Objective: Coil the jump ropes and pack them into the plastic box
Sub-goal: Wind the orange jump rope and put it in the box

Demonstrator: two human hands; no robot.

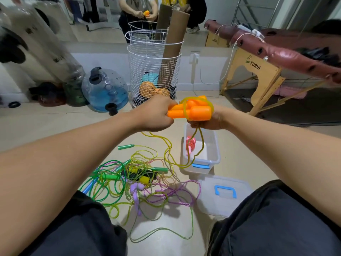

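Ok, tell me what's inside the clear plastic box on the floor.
Inside the plastic box lies a coiled pink jump rope against its left wall. A loop of the yellow cord hangs across the opening, so part of the floor of the box is hidden.

Two hands (156,115), one box (212,145), one lid (225,194).

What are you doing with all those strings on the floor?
Both hands, left and right, hold an orange jump rope and are winding its cord round the handles. The open plastic box already has a pink rope inside. A tangled pile of ropes waits on the floor.
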